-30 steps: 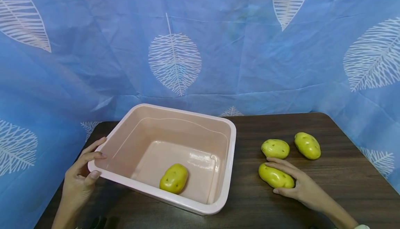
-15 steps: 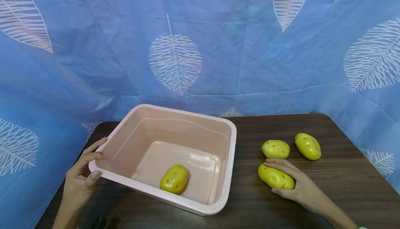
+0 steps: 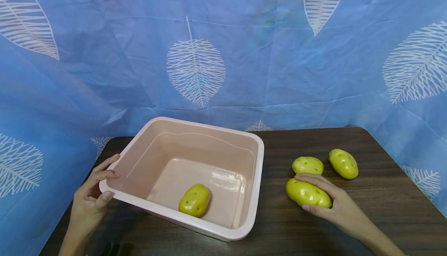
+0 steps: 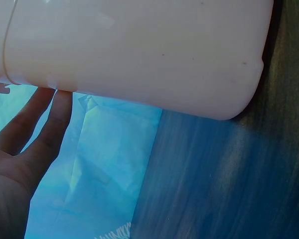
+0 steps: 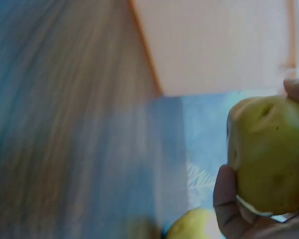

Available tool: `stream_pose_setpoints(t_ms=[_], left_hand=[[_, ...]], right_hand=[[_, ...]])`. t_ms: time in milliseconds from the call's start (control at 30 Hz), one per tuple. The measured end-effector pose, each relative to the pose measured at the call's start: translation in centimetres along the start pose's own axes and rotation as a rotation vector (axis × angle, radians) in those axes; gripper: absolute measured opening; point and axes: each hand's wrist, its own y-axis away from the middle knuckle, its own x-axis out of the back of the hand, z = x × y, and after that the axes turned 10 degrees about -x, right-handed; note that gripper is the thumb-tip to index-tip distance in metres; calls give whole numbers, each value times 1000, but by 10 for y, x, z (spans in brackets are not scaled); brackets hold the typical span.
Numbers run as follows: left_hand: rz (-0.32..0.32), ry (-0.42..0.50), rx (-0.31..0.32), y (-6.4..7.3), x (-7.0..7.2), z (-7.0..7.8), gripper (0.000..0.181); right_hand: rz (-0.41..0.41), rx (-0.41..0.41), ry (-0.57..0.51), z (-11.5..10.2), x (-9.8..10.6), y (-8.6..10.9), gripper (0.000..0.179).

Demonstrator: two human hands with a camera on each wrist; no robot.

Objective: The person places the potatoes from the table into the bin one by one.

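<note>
A pale pink plastic basin (image 3: 258, 178) stands tilted at an angle on the table, with one yellow-green potato (image 3: 194, 200) on its floor. My left hand (image 3: 89, 198) grips the basin's left rim, thumb on the near side and fingers over the edge. In the left wrist view, fingers (image 4: 60, 119) touch the basin's outer wall (image 4: 139, 50). To the right, my right hand (image 3: 340, 203) holds another potato (image 3: 307, 193) between thumb and fingers. The right wrist view shows this potato (image 5: 271, 154) close up, apart from the tabletop.
Two more potatoes lie on the right of the dark wooden table (image 3: 276, 217): one potato (image 3: 307, 165) just behind the right hand, another potato (image 3: 343, 163) farther right. A blue curtain (image 3: 244, 66) with white leaf prints hangs behind the table.
The potato in my right hand has risen slightly, with the hand moving up along with it. My left hand and the basin stay in place.
</note>
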Motion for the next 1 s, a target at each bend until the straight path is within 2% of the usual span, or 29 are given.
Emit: stream_pose_setpoints(t_ms=[467, 633, 867, 1000], left_hand=[[8, -30, 9, 0, -1, 2, 27], [10, 4, -9, 0, 0, -1, 27], [3, 7, -13, -1, 1, -3, 26], [-9, 16, -22, -2, 2, -4, 26]], right_hand=[[-91, -206, -121, -37, 16, 3, 60], [-126, -212, -145, -51, 26, -1, 60], [-181, -174, -192, -79, 36, -11, 59], [-229, -146, -254, -97, 41, -17, 57]])
